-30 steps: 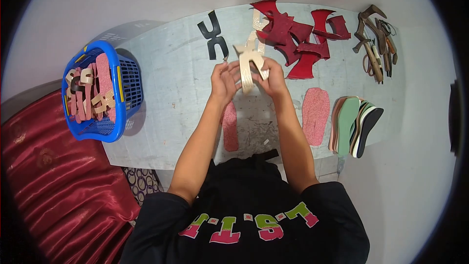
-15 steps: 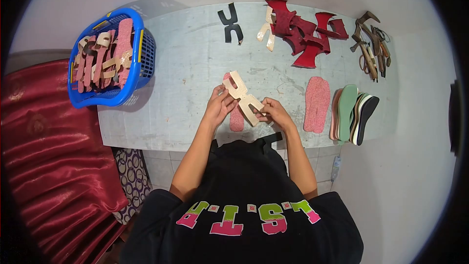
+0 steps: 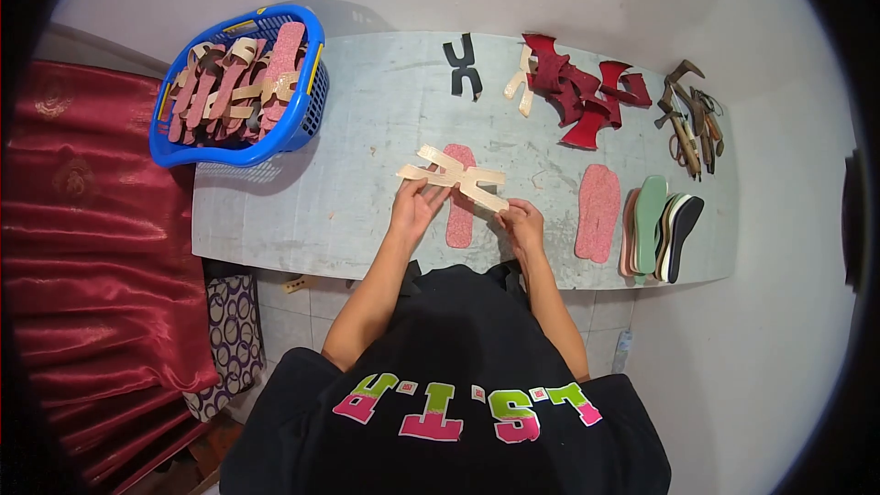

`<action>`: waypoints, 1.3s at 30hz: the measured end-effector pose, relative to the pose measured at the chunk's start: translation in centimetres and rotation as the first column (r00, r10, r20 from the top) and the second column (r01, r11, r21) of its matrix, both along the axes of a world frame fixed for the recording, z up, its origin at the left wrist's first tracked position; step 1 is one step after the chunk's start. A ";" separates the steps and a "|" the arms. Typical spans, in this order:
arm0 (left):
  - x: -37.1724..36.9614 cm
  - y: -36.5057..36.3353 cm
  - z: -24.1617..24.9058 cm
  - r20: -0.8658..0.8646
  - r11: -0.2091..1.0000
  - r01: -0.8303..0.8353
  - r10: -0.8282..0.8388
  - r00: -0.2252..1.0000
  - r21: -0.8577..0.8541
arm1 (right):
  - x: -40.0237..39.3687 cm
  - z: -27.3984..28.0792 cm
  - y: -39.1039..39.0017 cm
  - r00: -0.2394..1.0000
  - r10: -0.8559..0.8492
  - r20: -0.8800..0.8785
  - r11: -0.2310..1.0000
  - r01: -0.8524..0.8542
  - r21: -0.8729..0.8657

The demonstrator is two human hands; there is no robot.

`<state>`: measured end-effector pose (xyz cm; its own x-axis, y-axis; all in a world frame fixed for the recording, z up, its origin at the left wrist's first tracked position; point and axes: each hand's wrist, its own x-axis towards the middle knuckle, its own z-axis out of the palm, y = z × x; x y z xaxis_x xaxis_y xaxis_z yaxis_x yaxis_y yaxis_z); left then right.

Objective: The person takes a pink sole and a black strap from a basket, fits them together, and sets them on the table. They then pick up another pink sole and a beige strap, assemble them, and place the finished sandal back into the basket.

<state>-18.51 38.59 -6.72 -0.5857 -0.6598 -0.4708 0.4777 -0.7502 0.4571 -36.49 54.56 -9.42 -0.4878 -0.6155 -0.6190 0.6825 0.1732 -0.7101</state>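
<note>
Left hand [image 3: 417,209] gripping the near edge of a cream X-shaped strap [image 3: 461,181], over a pink insole [image 3: 459,227] on the table [image 3: 357,192], long axis left to right, forked right end slanting nearer the black shirt [image 3: 458,330], right hand [image 3: 522,225] pinching a prong tip

The left hand [image 3: 414,211] and the right hand [image 3: 523,225] hold a cream X-shaped piece [image 3: 454,175] in their grip, over a pink sole [image 3: 458,227] on the counter [image 3: 357,128]. A blue basket [image 3: 314,41] full of pink sandals [image 3: 285,48] stands at the left, and a black piece [image 3: 464,69] and a heap of red pieces [image 3: 570,92] lie farther back. Some tools [image 3: 687,137] and a green sole [image 3: 649,220] are at the right.
</note>
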 end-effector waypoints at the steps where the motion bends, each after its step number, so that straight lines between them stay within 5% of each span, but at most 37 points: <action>1: 0.2 -0.1 0.0 -0.005 1.000 0.021 -0.021 1.000 0.014 | -0.2 0.2 0.2 0.997 -0.073 -0.038 0.997 0.074 0.020; 6: 0.9 -0.2 0.3 0.102 0.996 0.071 -0.064 0.993 -0.060 | -0.3 0.9 0.5 0.949 -0.307 -0.074 0.951 0.305 -0.044; 10: 1.2 -0.1 -0.3 0.068 1.000 0.003 -0.002 0.998 -0.021 | -0.4 0.6 1.0 0.953 -0.165 -0.253 0.981 0.184 0.055; 14: 0.9 0.5 -0.1 0.036 0.998 -0.006 0.003 0.999 0.058 | -0.6 0.7 0.2 0.944 -0.210 -0.256 0.977 0.213 -0.019; 16: 0.8 0.4 -1.3 -0.173 0.975 0.049 -0.011 0.985 0.217 | -0.3 1.3 -0.5 0.958 -0.255 -0.131 0.963 0.240 -0.120; 20: -0.3 0.9 -2.8 -0.105 0.966 0.165 -0.147 0.984 0.199 | 0.1 1.3 -1.7 0.979 -0.187 -0.084 0.972 0.172 -0.162; 25: -0.6 1.4 -2.2 -0.177 0.972 0.150 -0.118 0.977 0.181 | 0.2 1.9 -1.8 0.964 -0.229 0.135 0.935 0.256 -0.245; 27: -0.5 1.5 -2.0 -0.049 0.968 0.078 -0.068 0.996 0.237 | 0.0 1.7 -1.4 0.953 -0.237 0.190 0.925 0.281 -0.256; 31: 0.3 1.5 -2.4 -0.111 0.963 0.065 -0.037 0.993 0.261 | -0.3 1.7 -0.4 0.919 -0.278 0.280 0.910 0.345 -0.229; 39: -0.3 1.8 -3.0 0.119 0.984 -0.093 0.075 0.990 0.153 | 0.4 1.0 -0.6 0.950 -0.241 0.201 0.922 0.288 -0.260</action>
<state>-18.79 40.42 -9.74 -0.4688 -0.6169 -0.6322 0.4945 -0.7764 0.3909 -36.10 53.99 -8.38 -0.5647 -0.6384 -0.5230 0.7854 -0.2208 -0.5783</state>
